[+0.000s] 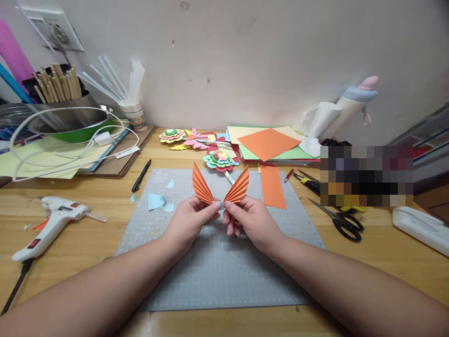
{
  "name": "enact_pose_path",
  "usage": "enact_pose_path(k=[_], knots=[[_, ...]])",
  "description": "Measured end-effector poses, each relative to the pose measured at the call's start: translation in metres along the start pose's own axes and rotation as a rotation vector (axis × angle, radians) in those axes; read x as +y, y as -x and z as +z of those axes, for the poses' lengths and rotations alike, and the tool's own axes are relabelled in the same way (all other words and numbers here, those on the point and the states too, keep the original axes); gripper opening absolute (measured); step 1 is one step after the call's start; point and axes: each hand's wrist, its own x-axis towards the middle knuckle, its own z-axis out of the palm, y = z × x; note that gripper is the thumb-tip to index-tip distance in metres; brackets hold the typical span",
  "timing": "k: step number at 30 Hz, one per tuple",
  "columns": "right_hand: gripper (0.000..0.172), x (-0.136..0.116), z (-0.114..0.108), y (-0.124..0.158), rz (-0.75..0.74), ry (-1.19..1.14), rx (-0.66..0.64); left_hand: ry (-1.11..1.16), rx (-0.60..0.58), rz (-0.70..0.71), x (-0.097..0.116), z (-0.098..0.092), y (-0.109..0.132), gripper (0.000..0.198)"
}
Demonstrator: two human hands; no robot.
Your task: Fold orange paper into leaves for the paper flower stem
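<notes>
Two orange pleated paper fans rise from my hands above the grey cutting mat [217, 271]. My left hand [191, 217] pinches the narrow base of the left paper fan [202, 184] between thumb and fingers. The right paper fan [238, 186] has its base pinched in my right hand [250, 217]. The fans spread apart at their tops like leaves, and the fingertips nearly meet below them. Whether the bases touch is hidden by my thumbs. Just behind stands a layered paper flower [220, 160], its stem running toward the right fan.
Blue paper scraps [156, 201] and an orange paper strip [273, 187] lie on the mat. A white glue gun [52, 224] and a black pen [141, 175] are left. Black scissors [342, 221] lie right. Behind are stacked coloured papers [266, 144] and a paper cup [133, 112] of sticks.
</notes>
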Motion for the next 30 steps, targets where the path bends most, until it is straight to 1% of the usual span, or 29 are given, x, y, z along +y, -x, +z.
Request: enact_pose_path(k=[4, 6, 10, 13, 19, 22, 24, 27, 30], knots=[[0.030, 0.001, 0.000, 0.000, 0.009, -0.037, 0.017, -0.019, 0.002, -0.013, 0.001, 0.000, 0.002, 0.020], [0.029, 0.000, 0.000, 0.000, -0.004, -0.073, 0.041, -0.027, 0.024, -0.020, 0.001, 0.000, 0.003, 0.021], [0.027, -0.006, -0.004, -0.002, -0.096, -0.120, 0.162, -0.044, 0.070, -0.044, 0.000, 0.000, 0.002, 0.025], [0.028, -0.008, -0.008, -0.005, -0.123, -0.120, 0.232, -0.050, 0.085, -0.054, 0.000, 0.000, 0.000, 0.027], [0.026, -0.008, -0.009, -0.006, -0.125, -0.143, 0.228, -0.077, 0.113, -0.052, 0.001, 0.000, 0.001, 0.025], [0.023, -0.009, -0.010, -0.005, -0.086, -0.182, 0.177, -0.065, 0.115, -0.039, 0.000, 0.000, 0.002, 0.025], [0.025, -0.010, -0.011, -0.006, -0.082, -0.155, 0.148, -0.066, 0.103, -0.033, 0.001, 0.000, 0.002, 0.024], [0.029, -0.010, -0.014, -0.008, -0.115, -0.067, 0.179, -0.087, 0.079, -0.045, 0.001, -0.001, 0.001, 0.022], [0.027, -0.008, -0.015, -0.010, -0.142, -0.057, 0.214, -0.106, 0.073, -0.054, 0.001, -0.001, 0.001, 0.022]])
